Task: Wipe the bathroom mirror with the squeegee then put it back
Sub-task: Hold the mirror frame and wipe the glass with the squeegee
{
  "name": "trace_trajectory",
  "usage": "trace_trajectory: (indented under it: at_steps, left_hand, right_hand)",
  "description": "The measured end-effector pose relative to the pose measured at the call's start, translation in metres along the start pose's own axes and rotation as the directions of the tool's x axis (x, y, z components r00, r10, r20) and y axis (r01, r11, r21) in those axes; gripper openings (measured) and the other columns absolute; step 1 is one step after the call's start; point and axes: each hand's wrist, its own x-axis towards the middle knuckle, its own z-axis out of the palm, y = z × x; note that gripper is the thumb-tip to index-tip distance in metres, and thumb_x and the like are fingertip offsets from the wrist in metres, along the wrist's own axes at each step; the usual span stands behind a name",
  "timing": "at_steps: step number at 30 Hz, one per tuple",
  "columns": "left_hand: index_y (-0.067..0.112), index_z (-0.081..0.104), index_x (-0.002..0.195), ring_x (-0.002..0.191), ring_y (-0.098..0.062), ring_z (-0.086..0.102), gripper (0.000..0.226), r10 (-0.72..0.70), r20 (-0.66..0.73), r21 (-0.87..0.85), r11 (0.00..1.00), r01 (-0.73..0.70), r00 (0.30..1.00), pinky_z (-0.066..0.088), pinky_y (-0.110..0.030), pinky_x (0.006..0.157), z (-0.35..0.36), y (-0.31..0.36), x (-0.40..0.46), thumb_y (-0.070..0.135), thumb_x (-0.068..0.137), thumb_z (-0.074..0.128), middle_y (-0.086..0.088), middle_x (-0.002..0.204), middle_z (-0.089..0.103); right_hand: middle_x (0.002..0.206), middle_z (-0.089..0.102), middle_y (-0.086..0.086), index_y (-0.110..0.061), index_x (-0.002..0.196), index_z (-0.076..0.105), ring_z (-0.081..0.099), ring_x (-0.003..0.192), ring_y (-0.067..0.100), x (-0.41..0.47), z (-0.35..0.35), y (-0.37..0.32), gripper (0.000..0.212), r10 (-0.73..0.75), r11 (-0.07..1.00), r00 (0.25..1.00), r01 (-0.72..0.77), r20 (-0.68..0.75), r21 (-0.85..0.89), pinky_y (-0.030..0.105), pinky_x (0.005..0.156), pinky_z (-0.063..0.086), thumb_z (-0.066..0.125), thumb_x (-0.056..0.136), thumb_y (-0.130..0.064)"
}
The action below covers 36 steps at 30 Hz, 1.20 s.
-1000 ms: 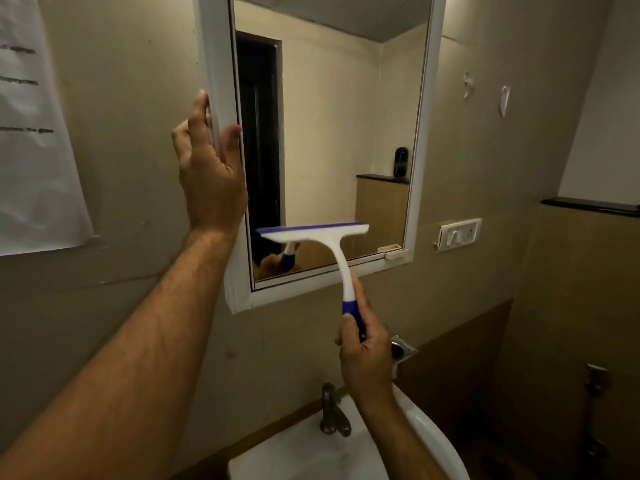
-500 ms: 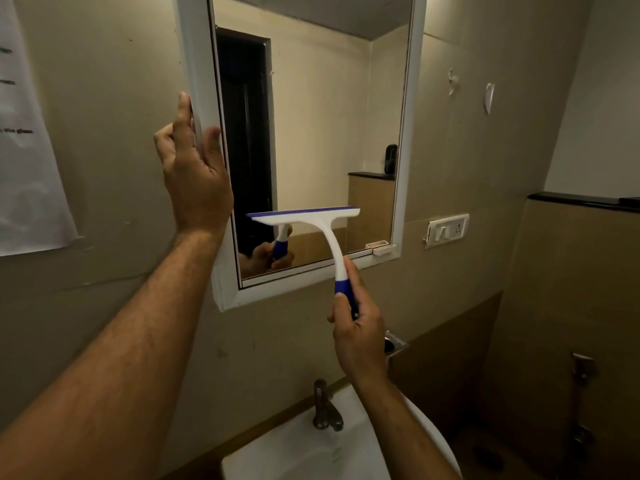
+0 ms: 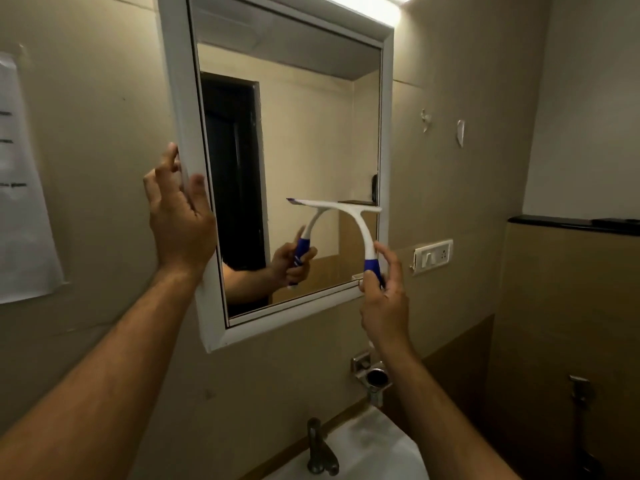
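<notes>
My right hand (image 3: 382,299) had carried the light, stiff squeegee (image 3: 349,216) rightward, gripping its blue handle; left hand (image 3: 180,220) steadied the mirror (image 3: 180,98), fingers loose.

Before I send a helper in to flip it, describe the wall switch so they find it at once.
Start at the white-framed mirror above the sink. Just right of its lower right corner, past the right hand holding the squeegee, sits the switch plate. It is the only white rectangular panel on that wall.
</notes>
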Motion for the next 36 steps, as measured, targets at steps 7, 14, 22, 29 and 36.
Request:
trace_trajectory:
  at_steps: [7,14,22,29,36]
  left_hand:
    - [0.008,0.027,0.152,0.138,-0.013,0.034,0.058,0.058,0.024,-0.017,0.998,-0.057,0.998,0.019,0.004,0.103,-0.002,0.009,0.024,0.008,0.095,0.040,-0.010,0.152,0.036]
    - [0.007,0.028,0.152,0.140,-0.018,0.033,0.064,0.107,0.003,-0.002,0.994,-0.107,0.994,0.015,0.005,0.104,0.000,0.030,0.048,-0.003,0.090,0.041,-0.010,0.153,0.035]
    - [0.013,0.021,0.154,0.144,-0.019,0.028,0.070,0.081,0.087,0.050,0.995,-0.085,0.993,0.019,-0.011,0.110,-0.004,0.031,0.060,-0.004,0.090,0.043,-0.006,0.157,0.028]
    - [0.010,0.022,0.154,0.143,-0.015,0.027,0.051,0.013,-0.008,-0.048,0.999,-0.013,1.000,0.008,0.014,0.092,0.014,0.038,0.079,0.014,0.105,0.036,-0.005,0.157,0.030]
    - [0.013,0.020,0.155,0.144,-0.019,0.028,0.050,0.077,-0.038,0.033,0.997,-0.076,0.996,0.019,-0.012,0.110,0.021,0.026,0.077,0.020,0.107,0.034,-0.004,0.158,0.029]
  right_hand:
    - [0.102,0.059,0.011,-0.044,0.126,0.047,0.058,0.069,0.016,-0.007,-0.003,0.003,0.037,-0.001,0.999,1.000,0.002,-0.027,0.036,0.025,0.053,0.051,0.052,0.097,-0.022]
    - [0.111,0.056,-0.006,-0.038,0.139,0.046,0.062,0.070,0.018,0.079,0.005,-0.086,0.052,-0.243,0.969,0.964,0.246,-0.109,0.013,0.026,0.054,0.054,0.063,0.092,-0.024]
    - [0.094,0.052,-0.017,-0.036,0.144,0.041,0.058,0.079,0.009,0.071,0.008,-0.045,0.053,-0.267,0.961,0.959,0.258,-0.095,-0.100,0.017,0.066,0.053,0.059,0.095,-0.027]
    - [0.093,0.053,-0.022,-0.026,0.144,0.042,0.058,0.077,-0.009,0.111,0.012,-0.087,0.051,-0.365,0.930,0.916,0.365,-0.168,-0.027,0.009,0.064,0.050,0.052,0.096,-0.013]
    - [0.097,0.066,0.010,-0.027,0.124,0.050,0.060,0.067,0.016,0.154,0.019,-0.119,0.032,-0.307,0.947,0.935,0.318,-0.179,0.041,0.026,0.055,0.048,0.053,0.092,-0.021]
